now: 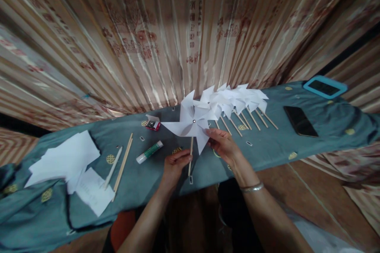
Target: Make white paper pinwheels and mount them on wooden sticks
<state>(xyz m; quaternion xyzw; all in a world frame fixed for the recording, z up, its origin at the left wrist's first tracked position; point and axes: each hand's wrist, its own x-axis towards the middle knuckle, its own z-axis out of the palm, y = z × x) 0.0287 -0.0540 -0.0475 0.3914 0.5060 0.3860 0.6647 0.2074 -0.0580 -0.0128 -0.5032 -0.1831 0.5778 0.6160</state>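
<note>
A white paper pinwheel (190, 124) on a thin wooden stick is held upright over the blue-grey cloth (267, 150). My left hand (175, 164) is closed round the stick below the paper head. My right hand (222, 144) pinches the lower right blade of the same pinwheel; a silver bangle sits on that wrist. Behind it, a row of several finished white pinwheels (234, 101) lies on the cloth with sticks pointing right and toward me.
A glue stick (149, 152) and a small red and white box (152, 123) lie left of my hands. Farther left are loose wooden sticks (122, 163) and a pile of white paper sheets (67, 160). A black phone (299, 121) and a blue-framed device (325, 86) lie right. Curtains hang behind.
</note>
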